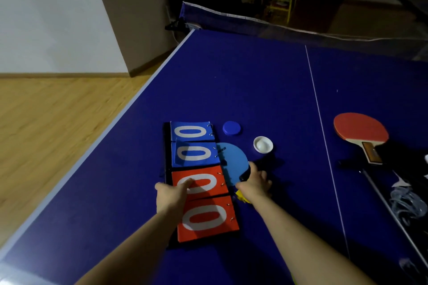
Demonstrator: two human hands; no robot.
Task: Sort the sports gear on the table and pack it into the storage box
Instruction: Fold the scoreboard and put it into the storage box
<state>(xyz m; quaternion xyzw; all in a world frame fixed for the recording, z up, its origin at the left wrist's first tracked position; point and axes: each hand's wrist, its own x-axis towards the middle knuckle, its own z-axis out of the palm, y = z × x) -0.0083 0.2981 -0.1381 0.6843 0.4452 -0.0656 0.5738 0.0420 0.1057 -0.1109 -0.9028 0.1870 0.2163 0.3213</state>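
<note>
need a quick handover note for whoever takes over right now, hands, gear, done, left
Left hand: flat on the scoreboard, fingers on a red card, no grip visible.
Right hand: closed on the blue paddle at its handle; the blade is partly tucked under the scoreboard.
Elsewhere on the table: red paddle at right, blue cap, white cap with a white ball in it.
Done: nothing packed that I can see.
Left: all of it; the storage box is not in view.

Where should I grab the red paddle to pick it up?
By its wooden handle, coming from the near side. The red paddle lies flat on the table, and its handle points toward you, narrow enough to close fingers around, while the round blade is wide and flat.
</note>
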